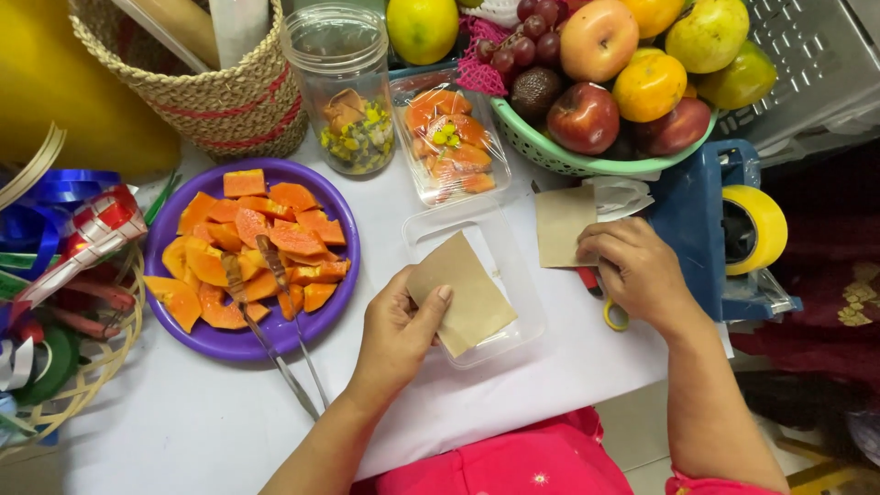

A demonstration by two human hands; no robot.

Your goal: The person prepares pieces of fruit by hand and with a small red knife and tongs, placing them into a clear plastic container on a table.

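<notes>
Left hand point(396, 330) pinches a tan paper sheet point(461, 291), long axis tilted down-right; right hand point(632, 268) presses another sheet point(561, 225).

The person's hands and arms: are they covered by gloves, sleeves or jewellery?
No gloves. The left hand and right hand are bare, with short plain nails and no visible rings or bracelets. Both forearms are uncovered. Bright pink clothing with small pale dots shows below.
</notes>
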